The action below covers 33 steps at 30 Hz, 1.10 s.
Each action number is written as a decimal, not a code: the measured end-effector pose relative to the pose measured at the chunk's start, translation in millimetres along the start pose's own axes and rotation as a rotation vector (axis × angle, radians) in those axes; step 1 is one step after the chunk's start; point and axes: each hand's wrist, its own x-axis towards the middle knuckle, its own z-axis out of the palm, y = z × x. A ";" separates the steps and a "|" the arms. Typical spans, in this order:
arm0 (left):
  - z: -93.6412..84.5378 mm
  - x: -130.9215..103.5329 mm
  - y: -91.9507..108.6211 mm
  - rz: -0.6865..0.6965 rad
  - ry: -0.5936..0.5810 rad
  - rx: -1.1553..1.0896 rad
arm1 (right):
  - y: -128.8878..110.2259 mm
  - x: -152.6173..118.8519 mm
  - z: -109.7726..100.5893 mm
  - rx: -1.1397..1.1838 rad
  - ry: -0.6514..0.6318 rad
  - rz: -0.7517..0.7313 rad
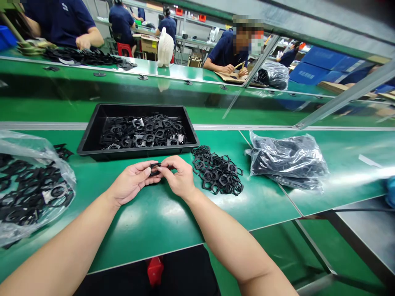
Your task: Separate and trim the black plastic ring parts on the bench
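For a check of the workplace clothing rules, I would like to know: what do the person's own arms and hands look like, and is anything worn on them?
The left hand and right hand wear no gloves. No sleeve, watch or bracelet shows on the left forearm or right forearm. I see no ring, but some fingers are partly hidden.

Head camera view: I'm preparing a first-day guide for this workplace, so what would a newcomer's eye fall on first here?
Probably the hands at the centre, left hand and right hand, pinching a small black part above the green tabletop. Just beyond them sits a wide black tray full of similar pieces, with a loose black heap to its right. Clear plastic bags of black parts flank the scene, one at far left, another at right.
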 end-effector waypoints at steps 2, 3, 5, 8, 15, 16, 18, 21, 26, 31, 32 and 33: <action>-0.1 -0.3 0.0 -0.004 -0.003 0.004 | 0.6 -0.2 0.2 -0.009 0.006 -0.011; -0.1 -0.4 0.0 -0.005 -0.002 0.006 | 0.7 -0.2 0.1 -0.014 0.007 -0.012; -0.1 -0.6 0.0 -0.008 0.002 0.012 | 0.1 0.1 -0.4 -0.026 0.006 -0.009; 0.1 -1.2 0.2 -0.007 0.009 0.014 | -1.6 0.9 -1.5 -0.006 -0.026 0.013; 1.5 -1.7 6.1 -0.051 -0.013 0.062 | 2.1 1.8 4.3 0.454 -0.066 0.426; 1.9 -1.7 7.3 -0.067 -0.012 0.067 | 2.6 1.9 5.1 0.502 -0.088 0.459; 2.5 -1.6 9.2 -0.093 0.004 0.090 | 2.6 2.1 5.3 0.515 -0.116 0.459; 3.1 -1.5 9.2 -0.118 0.020 0.148 | 1.3 2.5 3.3 0.418 -0.134 0.378; 1.7 0.6 3.9 0.005 0.052 0.260 | 3.7 4.7 2.4 0.401 -0.091 0.521; 2.2 3.6 1.6 0.116 0.203 0.471 | 7.0 2.9 3.4 0.279 -0.078 0.548; 2.5 3.7 1.5 0.125 0.228 0.497 | 6.6 2.1 2.8 0.196 -0.072 0.473; 2.9 3.6 1.5 0.134 0.243 0.518 | 5.8 1.4 2.1 0.115 -0.060 0.380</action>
